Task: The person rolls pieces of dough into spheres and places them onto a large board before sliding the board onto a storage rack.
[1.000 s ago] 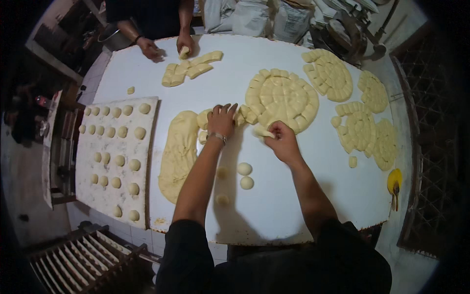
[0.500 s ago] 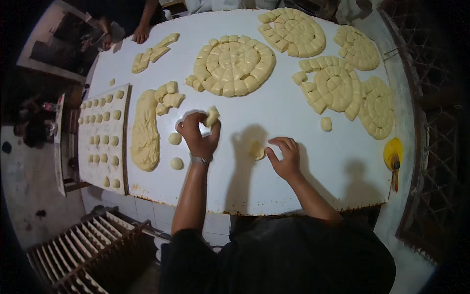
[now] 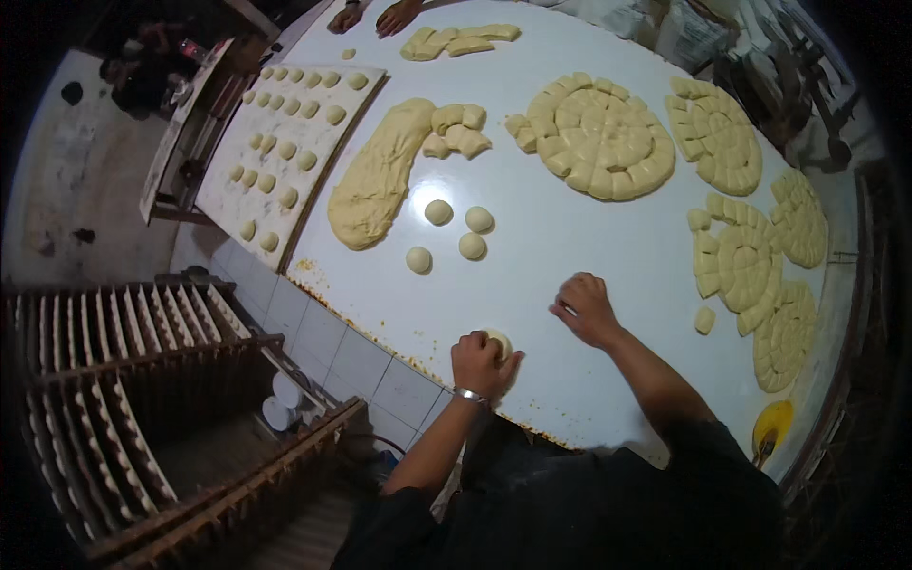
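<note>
Near the front edge of the white table, my left hand is curled round a small pale dough ball, which shows partly past the fingers. Farther right, my right hand is palm down over the tabletop, its fingers bent inward; whatever may be under them is hidden. Several smooth dough balls, one of them a round one, sit in a loose group beyond my left hand. Left of them lies a long dough slab, with cut dough pieces at its far end.
Scored dough rounds lie at the far right, a loose dough piece beside them. A yellow dish with a brush stands at the right edge. A board of dough balls and racks are left. Another person's hands are at the far edge.
The view has turned, shifting the table rightward. My left hand has come back toward the front edge, from a lump to a ball. Two more balls show; the dough piece beside my right hand is out of sight.
</note>
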`<state>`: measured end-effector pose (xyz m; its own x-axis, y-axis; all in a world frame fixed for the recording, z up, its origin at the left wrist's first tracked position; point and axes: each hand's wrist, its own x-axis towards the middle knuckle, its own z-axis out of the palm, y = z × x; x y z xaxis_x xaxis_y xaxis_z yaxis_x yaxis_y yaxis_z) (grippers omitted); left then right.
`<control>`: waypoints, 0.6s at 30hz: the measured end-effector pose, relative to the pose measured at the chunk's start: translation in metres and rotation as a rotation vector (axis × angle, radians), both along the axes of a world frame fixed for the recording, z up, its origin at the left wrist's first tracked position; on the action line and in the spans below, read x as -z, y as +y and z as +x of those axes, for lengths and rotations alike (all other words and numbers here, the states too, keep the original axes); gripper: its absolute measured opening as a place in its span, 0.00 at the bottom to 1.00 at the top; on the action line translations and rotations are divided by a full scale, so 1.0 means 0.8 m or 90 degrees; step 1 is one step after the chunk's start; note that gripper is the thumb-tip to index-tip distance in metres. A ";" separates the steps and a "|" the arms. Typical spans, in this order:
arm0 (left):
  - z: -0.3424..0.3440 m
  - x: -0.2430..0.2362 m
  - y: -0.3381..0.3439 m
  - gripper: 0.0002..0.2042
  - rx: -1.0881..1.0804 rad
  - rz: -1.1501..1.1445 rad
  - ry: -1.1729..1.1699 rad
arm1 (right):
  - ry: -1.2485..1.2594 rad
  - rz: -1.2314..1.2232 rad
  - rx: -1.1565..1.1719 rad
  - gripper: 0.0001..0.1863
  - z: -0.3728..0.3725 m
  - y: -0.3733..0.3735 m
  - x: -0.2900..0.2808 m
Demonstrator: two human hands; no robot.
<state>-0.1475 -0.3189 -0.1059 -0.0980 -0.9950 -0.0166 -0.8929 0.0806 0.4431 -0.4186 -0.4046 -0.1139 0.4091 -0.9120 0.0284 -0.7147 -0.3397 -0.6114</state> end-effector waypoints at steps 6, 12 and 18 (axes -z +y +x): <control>0.008 -0.006 -0.096 0.24 -0.286 -0.037 0.027 | 0.045 -0.158 0.424 0.13 0.001 -0.086 0.027; 0.097 0.014 -0.089 0.17 -0.260 -0.079 -0.099 | 0.077 -0.190 0.344 0.11 -0.090 -0.060 0.053; 0.130 0.034 -0.105 0.14 -0.099 -0.098 -0.026 | 0.014 -0.025 0.397 0.10 -0.024 -0.075 0.046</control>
<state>-0.0435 -0.4032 -0.1329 0.0544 -0.9892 0.1361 -0.9165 0.0047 0.4000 -0.4377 -0.4645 -0.1508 -0.1994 -0.9778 0.0646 -0.7978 0.1237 -0.5901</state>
